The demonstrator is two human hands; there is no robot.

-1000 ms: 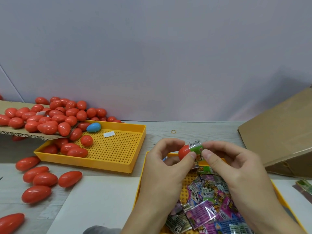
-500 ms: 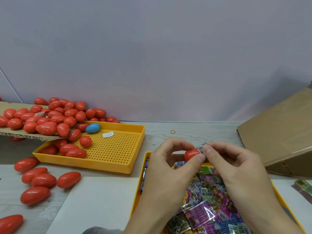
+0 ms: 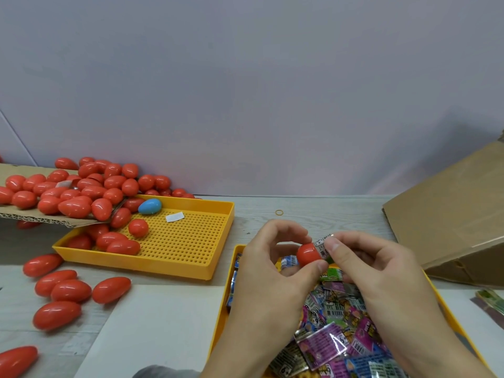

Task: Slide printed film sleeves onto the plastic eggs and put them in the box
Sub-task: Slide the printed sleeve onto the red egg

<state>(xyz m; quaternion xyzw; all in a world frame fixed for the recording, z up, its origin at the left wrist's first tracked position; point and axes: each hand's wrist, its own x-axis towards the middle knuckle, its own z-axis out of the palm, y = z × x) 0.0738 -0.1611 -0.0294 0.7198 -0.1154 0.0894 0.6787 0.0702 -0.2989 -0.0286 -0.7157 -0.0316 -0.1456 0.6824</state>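
From the head view, much of the near yellow tray point(image 3: 447, 309) hides under both hands and a heap of printed film sleeves point(image 3: 332, 345); its right edge runs out of frame. The red egg point(image 3: 308, 254) shows only its left end. The rest is covered by the film sleeve point(image 3: 323, 245) and fingers, so whether blunt or narrow end leads is hard to tell. Its long axis lies roughly left to right, above the tray's far edge. The left hand point(image 3: 272, 271) pinches the egg between thumb and forefinger. The right hand point(image 3: 373, 268) pinches the sleeve at the egg's right end. The cardboard box point(image 3: 450, 222) at right is cut off. Loose red eggs point(image 3: 71, 197) spill over a cardboard flap point(image 3: 35, 218) into the far yellow tray point(image 3: 191, 241), with one blue egg point(image 3: 149, 206).
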